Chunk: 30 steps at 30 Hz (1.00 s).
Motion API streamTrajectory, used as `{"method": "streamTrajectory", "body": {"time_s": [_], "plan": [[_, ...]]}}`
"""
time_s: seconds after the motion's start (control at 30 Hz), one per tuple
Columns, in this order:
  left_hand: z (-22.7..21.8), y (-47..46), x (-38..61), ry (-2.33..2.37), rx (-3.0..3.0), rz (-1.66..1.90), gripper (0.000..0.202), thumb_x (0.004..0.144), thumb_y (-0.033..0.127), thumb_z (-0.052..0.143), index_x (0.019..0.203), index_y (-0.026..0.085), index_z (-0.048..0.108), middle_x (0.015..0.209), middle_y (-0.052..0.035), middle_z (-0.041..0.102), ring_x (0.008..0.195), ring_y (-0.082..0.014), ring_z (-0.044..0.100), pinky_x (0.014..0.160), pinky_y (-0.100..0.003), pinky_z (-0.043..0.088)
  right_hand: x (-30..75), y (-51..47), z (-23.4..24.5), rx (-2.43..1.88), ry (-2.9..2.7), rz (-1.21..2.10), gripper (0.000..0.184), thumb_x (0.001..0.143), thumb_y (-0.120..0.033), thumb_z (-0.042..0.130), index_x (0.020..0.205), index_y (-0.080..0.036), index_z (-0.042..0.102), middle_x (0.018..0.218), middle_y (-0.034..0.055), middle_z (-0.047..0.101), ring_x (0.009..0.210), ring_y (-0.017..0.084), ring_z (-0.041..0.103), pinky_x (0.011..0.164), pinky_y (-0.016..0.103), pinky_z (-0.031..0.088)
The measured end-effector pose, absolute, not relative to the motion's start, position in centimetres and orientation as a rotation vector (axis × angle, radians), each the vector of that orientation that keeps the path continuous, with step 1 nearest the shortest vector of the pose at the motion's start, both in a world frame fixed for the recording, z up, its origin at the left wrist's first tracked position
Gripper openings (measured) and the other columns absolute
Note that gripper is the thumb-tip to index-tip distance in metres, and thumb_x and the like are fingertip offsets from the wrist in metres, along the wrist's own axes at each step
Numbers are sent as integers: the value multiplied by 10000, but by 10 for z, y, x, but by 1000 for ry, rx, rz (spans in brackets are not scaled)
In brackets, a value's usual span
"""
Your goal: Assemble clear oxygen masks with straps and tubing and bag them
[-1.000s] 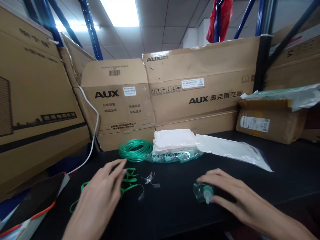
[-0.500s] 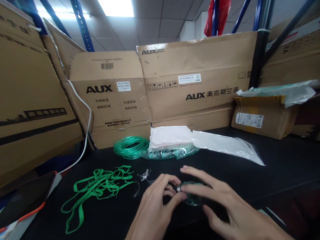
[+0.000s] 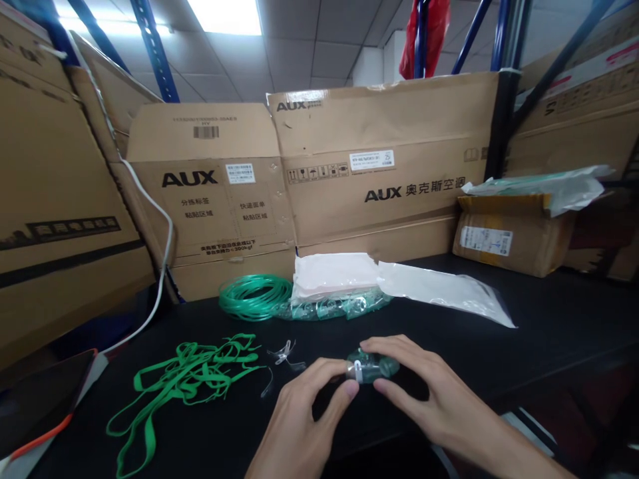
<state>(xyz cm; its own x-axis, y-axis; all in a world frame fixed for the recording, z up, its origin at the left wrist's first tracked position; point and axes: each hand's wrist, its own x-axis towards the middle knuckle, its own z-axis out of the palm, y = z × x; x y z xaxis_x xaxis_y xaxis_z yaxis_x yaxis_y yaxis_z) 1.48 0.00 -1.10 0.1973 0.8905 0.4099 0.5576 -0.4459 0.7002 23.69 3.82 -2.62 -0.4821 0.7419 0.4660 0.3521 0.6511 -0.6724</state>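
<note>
Two grips pinch one part: left grip (image 3: 299, 419) and right grip (image 3: 434, 399) close their fingertips on the green translucent component (image 3: 375, 366), its white collar toward the left grip, low over the black surface (image 3: 549, 332). Left of the grips lie green straps (image 3: 184, 379); beyond them, coiled green tubing (image 3: 254, 296).

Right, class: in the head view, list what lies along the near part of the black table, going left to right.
From the left: dark device with an orange edge → tangle of green straps → small clear clip → left hand → clear green piece, held between both hands → right hand.
</note>
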Motion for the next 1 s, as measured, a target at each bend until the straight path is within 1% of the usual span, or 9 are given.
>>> {"method": "streamTrajectory", "body": {"time_s": [0.13, 0.23, 0.33, 0.53, 0.6, 0.73, 0.8, 0.9, 1.0], "plan": [[-13, -4, 17, 1444, 2139, 1121, 192, 984, 316, 634, 1119, 342, 769, 1151, 29, 794, 1105, -211, 737, 1001, -298, 563, 236, 38, -24, -910, -2086, 688, 328, 1025, -375, 617, 1342, -315, 677, 1364, 50, 677, 1299, 248, 602, 1180, 457, 421], [-10, -5, 19, 1425, 2120, 1094, 185, 964, 287, 640, 1072, 326, 786, 1061, 36, 810, 1015, -188, 758, 934, -244, 574, 237, 39, -24, -868, -2091, 738, 313, 1021, -391, 633, 1323, -349, 701, 1316, 26, 705, 1264, 237, 623, 1127, 408, 464], [-7, -3, 22, 1355, 2048, 1064, 175, 960, 241, 606, 1015, 279, 768, 927, 38, 797, 812, -136, 755, 787, -188, 587, 234, 38, -24, -785, -2108, 731, 281, 1012, -319, 649, 1278, -366, 727, 1251, 3, 740, 1184, 220, 656, 1069, 377, 478], [-19, 0, 29, 1363, 1831, 1197, 53, 943, 271, 621, 978, 246, 651, 794, 40, 734, 581, -106, 675, 432, -130, 520, 224, 33, -25, -856, -2045, 679, 296, 993, -207, 616, 1207, -360, 751, 1117, -37, 783, 997, 189, 710, 931, 345, 468], [-25, -1, 31, 1325, 1837, 1307, 47, 946, 252, 624, 988, 258, 644, 851, 43, 735, 589, -100, 687, 431, -126, 547, 223, 33, -25, -883, -2008, 666, 265, 988, -223, 623, 1178, -344, 762, 1123, -31, 787, 986, 191, 714, 923, 346, 461], [-31, -2, 30, 1215, 2104, 1474, 184, 941, 155, 620, 1025, 280, 726, 1089, 26, 757, 794, -113, 752, 636, -150, 648, 223, 34, -26, -901, -1943, 669, 235, 993, -257, 619, 1153, -330, 775, 1108, -16, 796, 973, 199, 719, 924, 343, 463], [-32, -1, 29, 1201, 2208, 1451, 198, 943, 154, 643, 1057, 281, 744, 1175, 7, 747, 845, -126, 758, 679, -162, 658, 224, 34, -25, -905, -1937, 676, 224, 996, -276, 621, 1142, -324, 783, 1105, -7, 800, 968, 204, 724, 923, 343, 470], [-31, -1, 25, 1249, 2218, 1324, 150, 986, 216, 625, 1010, 266, 763, 1248, -20, 704, 644, -75, 721, 582, -151, 632, 224, 34, -23, -892, -1988, 652, 240, 1007, -271, 605, 1159, -328, 782, 1135, 4, 797, 986, 211, 730, 925, 351, 480], [-27, -2, 23, 1338, 2160, 1232, 177, 1008, 287, 604, 962, 267, 773, 1270, -30, 657, 407, -1, 566, 426, -155, 544, 224, 33, -23, -851, -2071, 530, 285, 1015, -227, 589, 1198, -348, 771, 1183, 8, 786, 1014, 216, 730, 961, 376, 477]]}}
